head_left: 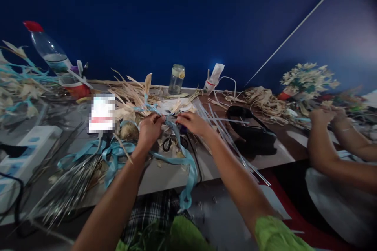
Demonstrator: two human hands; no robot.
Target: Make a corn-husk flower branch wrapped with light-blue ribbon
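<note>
My left hand (150,127) is closed in a pinch on a stem wrapped in light-blue ribbon, with one pale dried leaf (148,83) at its upper end. My right hand (193,122) pinches the blue ribbon (191,172) just to the right, its fingertips a short gap from the left ones. From between the hands the ribbon trails down over the table edge toward my lap. Black-handled scissors (167,144) lie below my fingers, partly covered. Behind my hands spread dried straw-coloured leaves (134,93).
At left are a power strip (35,153), a lit phone (101,113), a bundle of thin wires (76,188) and a bottle (51,49). A glass jar (176,80) stands behind. Clear sticks (224,129) and a black object (253,129) lie right, near another person's hands (326,115).
</note>
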